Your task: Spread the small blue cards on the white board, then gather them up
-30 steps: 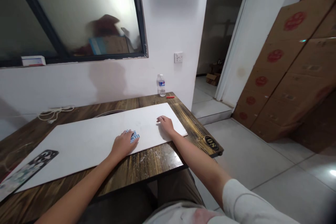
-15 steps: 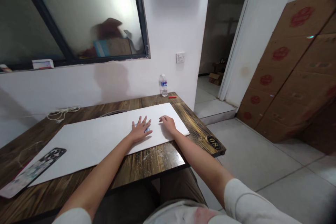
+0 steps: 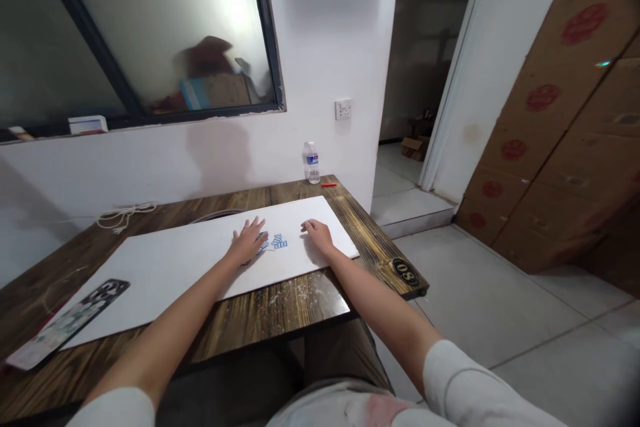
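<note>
A long white board (image 3: 175,260) lies across the wooden table. My left hand (image 3: 245,243) rests flat on it with the fingers spread, partly covering some blue line shapes (image 3: 265,244). Just right of that hand, another group of blue shapes (image 3: 279,241) shows uncovered; I cannot tell whether they are drawn or loose pieces. My right hand (image 3: 319,236) lies on the board's right part, fingers curled in and closed. Whatever it may hold is hidden. A bare strip of board separates this hand from the blue shapes.
A patterned phone-like slab (image 3: 73,323) lies over the board's left end. At the back of the wooden table (image 3: 275,307) stand a clear bottle (image 3: 312,163) and, beside it, a red pen-like stick (image 3: 329,185). A white cable (image 3: 125,215) lies back left. Cardboard boxes (image 3: 560,127) are stacked right.
My left hand has slid left across the board, uncovering blue shapes that were beneath it. My right hand has stayed nearly in place. The view has shifted slightly.
</note>
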### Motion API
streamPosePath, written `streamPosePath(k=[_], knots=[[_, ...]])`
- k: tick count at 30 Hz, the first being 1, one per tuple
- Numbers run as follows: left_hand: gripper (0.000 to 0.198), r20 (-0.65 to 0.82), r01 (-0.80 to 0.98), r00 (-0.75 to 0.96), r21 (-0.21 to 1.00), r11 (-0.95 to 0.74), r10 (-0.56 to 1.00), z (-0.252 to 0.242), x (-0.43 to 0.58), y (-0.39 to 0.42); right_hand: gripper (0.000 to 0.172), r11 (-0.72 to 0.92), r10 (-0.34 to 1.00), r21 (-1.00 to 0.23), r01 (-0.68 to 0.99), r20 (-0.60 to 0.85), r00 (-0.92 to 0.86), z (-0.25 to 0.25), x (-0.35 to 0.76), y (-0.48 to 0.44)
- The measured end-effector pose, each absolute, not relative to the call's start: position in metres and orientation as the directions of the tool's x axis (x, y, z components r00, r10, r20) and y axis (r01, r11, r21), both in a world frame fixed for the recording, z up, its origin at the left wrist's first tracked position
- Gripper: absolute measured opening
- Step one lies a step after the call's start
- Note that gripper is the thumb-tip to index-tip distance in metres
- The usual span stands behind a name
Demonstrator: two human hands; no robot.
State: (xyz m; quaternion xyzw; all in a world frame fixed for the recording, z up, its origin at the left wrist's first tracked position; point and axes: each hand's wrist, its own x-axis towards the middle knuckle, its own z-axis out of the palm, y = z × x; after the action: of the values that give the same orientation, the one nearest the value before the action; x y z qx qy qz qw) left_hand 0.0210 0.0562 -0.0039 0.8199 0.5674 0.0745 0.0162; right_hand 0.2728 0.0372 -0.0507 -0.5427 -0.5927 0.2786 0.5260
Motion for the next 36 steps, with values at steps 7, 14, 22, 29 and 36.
streamPosePath(k=[7, 14, 22, 29, 36], knots=[[0.068, -0.082, 0.821, 0.570, 0.002, -0.571, 0.818, -0.008, 0.003, 0.009, 0.029, 0.235, 0.940, -0.885, 0.402, 0.312, 0.138, -0.048, 0.270, 0.036], [0.070, -0.126, 0.798, 0.595, -0.022, -0.602, 0.794, -0.009, 0.045, 0.024, 0.028, 0.228, 0.941, -0.882, 0.412, 0.308, 0.139, -0.048, 0.271, 0.033], [0.064, -0.084, 0.842, 0.535, -0.027, -0.539, 0.841, -0.018, 0.039, 0.045, 0.027, 0.232, 0.945, -0.896, 0.378, 0.300, 0.131, -0.047, 0.272, 0.033], [0.060, -0.105, 0.822, 0.559, -0.057, -0.566, 0.822, -0.017, -0.004, 0.021, 0.026, 0.217, 0.949, -0.883, 0.417, 0.291, 0.123, -0.045, 0.270, 0.030], [0.067, -0.119, 0.722, 0.684, -0.029, -0.691, 0.720, -0.016, 0.006, -0.012, 0.027, 0.218, 0.950, -0.873, 0.436, 0.291, 0.109, -0.043, 0.269, 0.026]])
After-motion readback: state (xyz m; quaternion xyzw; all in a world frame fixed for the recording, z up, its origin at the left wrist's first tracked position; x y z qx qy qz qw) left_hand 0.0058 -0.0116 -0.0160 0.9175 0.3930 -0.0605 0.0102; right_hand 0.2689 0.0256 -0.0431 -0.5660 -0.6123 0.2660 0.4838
